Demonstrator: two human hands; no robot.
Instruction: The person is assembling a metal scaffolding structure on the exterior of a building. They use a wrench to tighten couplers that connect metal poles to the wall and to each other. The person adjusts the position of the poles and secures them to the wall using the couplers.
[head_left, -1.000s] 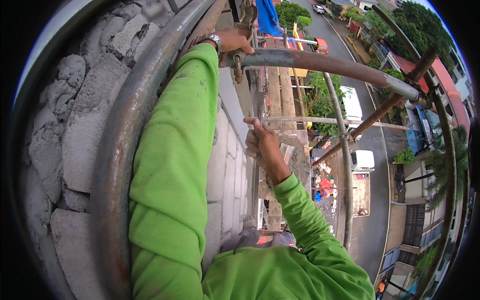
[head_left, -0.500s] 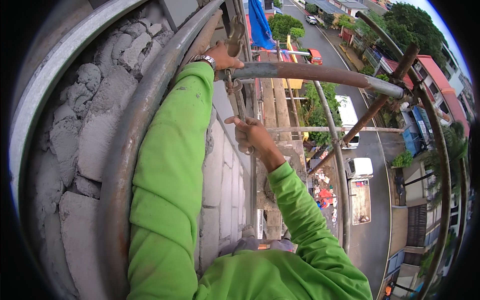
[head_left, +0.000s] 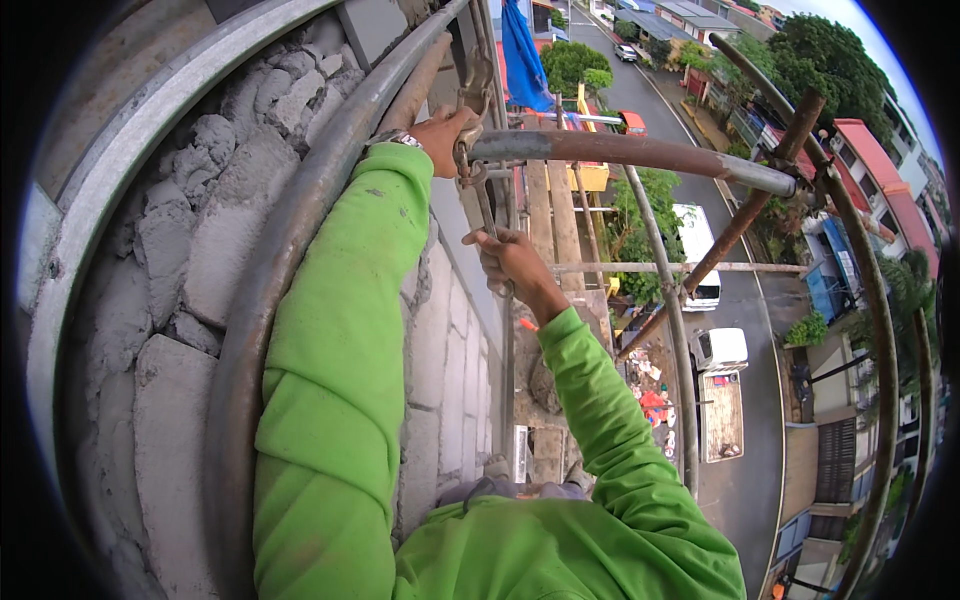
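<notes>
While the left hand [head_left: 440, 135] is wrapped around the near end of a rusty horizontal scaffold tube [head_left: 640, 152], just beside the metal coupler [head_left: 470, 150] that clamps it to the upright, the right hand [head_left: 510, 262] sits lower and is closed around a thin steel rod or tool handle [head_left: 487, 215] that runs up toward that coupler. Both hands are closed on what they hold; whether the rod is a spanner engaged on the coupler's nut cannot be told, since the head is hidden among the metal.

Below and beyond the right hand lies open air: a street with a white truck [head_left: 722, 385] and a white van [head_left: 700, 255] far down. To the left of the left arm stands a rough block wall [head_left: 180, 260] with squeezed-out mortar.

The chief risk, as I judge it, is a slip of the rod: a hard pull that breaks free would throw the right hand and body weight outward. A loosened coupler could also let the horizontal tube drop or swing, and the left hand's fingers are close enough to be pinched. Anything let go would fall toward the street.
</notes>
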